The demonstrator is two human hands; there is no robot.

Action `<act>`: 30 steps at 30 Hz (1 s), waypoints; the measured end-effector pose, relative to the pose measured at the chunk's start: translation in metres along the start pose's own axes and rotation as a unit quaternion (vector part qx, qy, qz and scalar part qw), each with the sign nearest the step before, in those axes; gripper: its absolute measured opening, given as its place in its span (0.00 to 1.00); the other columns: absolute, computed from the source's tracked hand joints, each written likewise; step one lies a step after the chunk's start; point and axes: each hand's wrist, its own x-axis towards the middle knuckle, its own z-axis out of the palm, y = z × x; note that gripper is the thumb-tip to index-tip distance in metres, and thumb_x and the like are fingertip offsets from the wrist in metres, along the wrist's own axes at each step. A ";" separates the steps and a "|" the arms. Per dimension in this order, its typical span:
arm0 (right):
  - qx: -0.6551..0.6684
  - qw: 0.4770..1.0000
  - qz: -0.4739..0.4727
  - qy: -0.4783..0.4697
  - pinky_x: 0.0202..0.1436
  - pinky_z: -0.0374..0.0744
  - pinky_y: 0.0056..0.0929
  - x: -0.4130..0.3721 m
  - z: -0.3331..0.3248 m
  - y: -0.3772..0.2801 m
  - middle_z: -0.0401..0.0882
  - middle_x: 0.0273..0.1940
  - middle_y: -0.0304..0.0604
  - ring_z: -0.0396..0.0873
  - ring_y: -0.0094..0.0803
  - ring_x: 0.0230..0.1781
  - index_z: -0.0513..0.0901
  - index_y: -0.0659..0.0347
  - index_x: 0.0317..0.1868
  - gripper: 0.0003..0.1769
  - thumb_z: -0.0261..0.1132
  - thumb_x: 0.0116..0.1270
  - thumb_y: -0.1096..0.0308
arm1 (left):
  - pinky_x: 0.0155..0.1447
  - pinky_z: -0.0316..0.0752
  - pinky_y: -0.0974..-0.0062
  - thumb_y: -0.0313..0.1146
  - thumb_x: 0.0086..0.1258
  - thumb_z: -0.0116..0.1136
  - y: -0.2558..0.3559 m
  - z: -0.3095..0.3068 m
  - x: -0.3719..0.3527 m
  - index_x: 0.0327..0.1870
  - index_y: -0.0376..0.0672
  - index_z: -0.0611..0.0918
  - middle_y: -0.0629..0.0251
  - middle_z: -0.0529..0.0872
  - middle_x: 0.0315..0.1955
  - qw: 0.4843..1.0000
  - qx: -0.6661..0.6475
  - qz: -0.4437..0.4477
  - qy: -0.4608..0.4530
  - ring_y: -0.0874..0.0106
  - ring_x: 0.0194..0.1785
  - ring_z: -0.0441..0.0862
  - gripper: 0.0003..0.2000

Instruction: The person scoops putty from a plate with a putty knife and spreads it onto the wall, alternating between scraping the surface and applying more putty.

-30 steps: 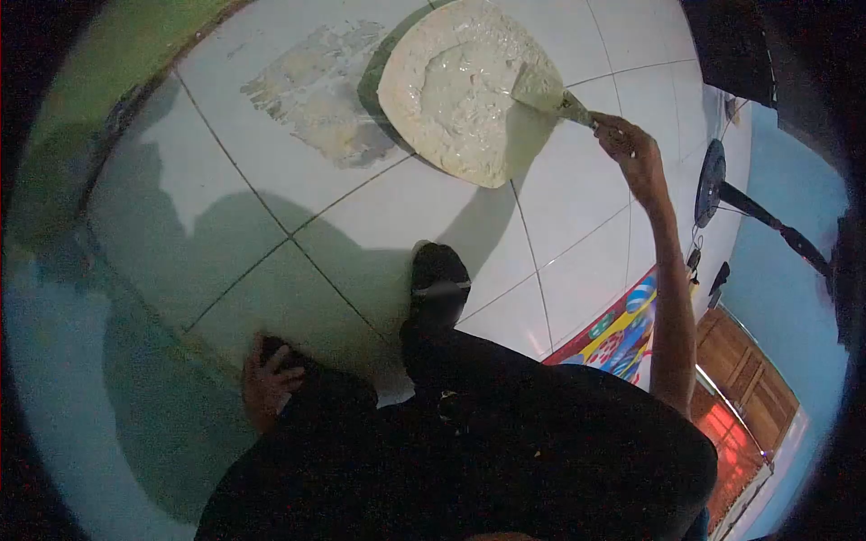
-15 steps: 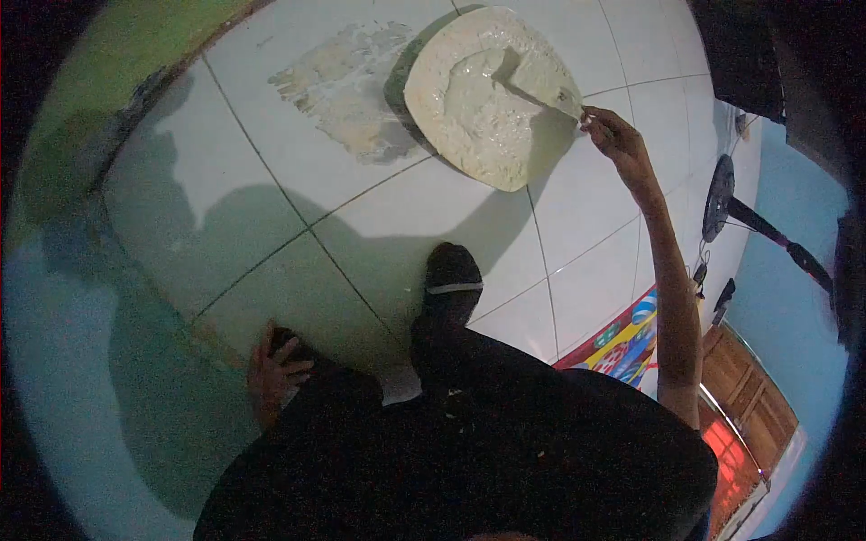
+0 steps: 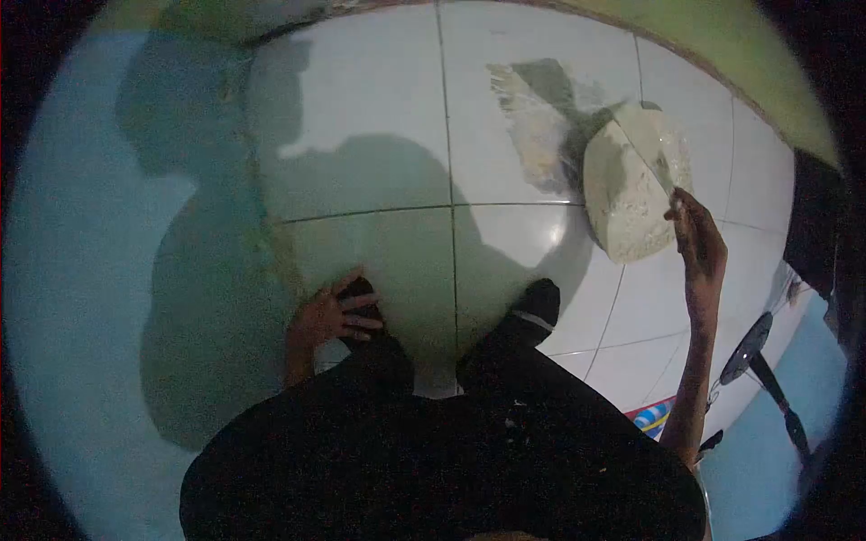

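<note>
My right hand [image 3: 702,243] is closed around the end of a putty knife [image 3: 642,144], its wide blade pointing up and left over the paste. Below the blade, a shallow rounded basin [image 3: 603,236] of thick off-white paste is on the tiled floor. My left hand [image 3: 334,316] rests with spread fingers on my dark-covered left foot [image 3: 361,293], well away from the basin.
A patch of smeared, drying paste [image 3: 537,135] lies on the tiles left of the basin. My right foot [image 3: 539,302] stands on the floor. A black fan [image 3: 747,347] is at the right, and a green wall [image 3: 767,63] borders the floor.
The view has swung, so basin and paste patch now appear farther right. The putty knife's blade has turned more upright over the basin. My left hand stays on my foot.
</note>
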 end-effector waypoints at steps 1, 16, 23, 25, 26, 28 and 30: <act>-0.001 1.000 -0.005 -0.003 0.62 0.74 0.28 0.002 0.009 -0.020 0.83 0.53 0.47 0.78 0.28 0.53 0.76 0.66 0.65 0.22 0.61 0.76 0.64 | 0.65 0.69 0.34 0.59 0.80 0.34 -0.002 -0.003 -0.001 0.81 0.56 0.43 0.40 0.59 0.74 1.000 -0.001 0.006 0.001 0.32 0.66 0.70 0.35; -0.249 0.937 -0.215 -0.119 0.39 0.82 0.31 0.143 0.152 -0.230 0.85 0.45 0.54 0.85 0.34 0.41 0.83 0.68 0.52 0.17 0.61 0.71 0.64 | 0.67 0.67 0.36 0.63 0.78 0.33 -0.006 0.018 -0.004 0.81 0.58 0.43 0.40 0.61 0.74 0.998 0.042 0.049 -0.022 0.36 0.68 0.69 0.37; -0.290 0.935 -0.184 -0.086 0.40 0.83 0.37 0.171 0.172 -0.272 0.88 0.37 0.54 0.86 0.37 0.34 0.86 0.70 0.45 0.17 0.64 0.66 0.63 | 0.67 0.66 0.35 0.65 0.76 0.31 -0.008 0.011 -0.002 0.81 0.61 0.42 0.37 0.60 0.73 0.994 -0.039 0.059 -0.087 0.36 0.69 0.68 0.37; -0.341 0.922 -0.164 -0.087 0.37 0.81 0.33 0.159 0.169 -0.291 0.88 0.36 0.51 0.83 0.32 0.30 0.85 0.71 0.45 0.17 0.66 0.66 0.63 | 0.68 0.65 0.35 0.67 0.75 0.33 -0.003 0.013 -0.004 0.81 0.61 0.42 0.36 0.60 0.73 0.998 0.016 0.036 -0.046 0.35 0.69 0.67 0.39; -0.345 0.920 -0.164 -0.086 0.37 0.81 0.33 0.152 0.168 -0.302 0.88 0.36 0.51 0.83 0.32 0.30 0.85 0.71 0.45 0.17 0.66 0.66 0.63 | 0.68 0.63 0.34 0.69 0.73 0.35 0.000 0.015 -0.005 0.81 0.61 0.41 0.36 0.58 0.74 0.998 0.000 0.034 -0.059 0.33 0.70 0.65 0.42; -0.386 0.916 -0.085 -0.065 0.36 0.77 0.32 0.141 0.170 -0.319 0.85 0.34 0.48 0.76 0.31 0.28 0.84 0.70 0.43 0.16 0.66 0.67 0.62 | 0.69 0.62 0.34 0.71 0.70 0.37 0.000 0.014 -0.004 0.81 0.61 0.41 0.36 0.55 0.75 0.996 -0.017 0.032 -0.075 0.32 0.71 0.63 0.44; -0.360 0.902 -0.216 -0.098 0.38 0.78 0.29 0.159 0.143 -0.284 0.85 0.44 0.47 0.80 0.30 0.35 0.84 0.65 0.50 0.15 0.62 0.70 0.64 | 0.71 0.58 0.33 0.77 0.65 0.38 -0.004 0.010 -0.002 0.81 0.62 0.40 0.35 0.50 0.76 0.996 0.013 0.020 -0.083 0.29 0.72 0.57 0.49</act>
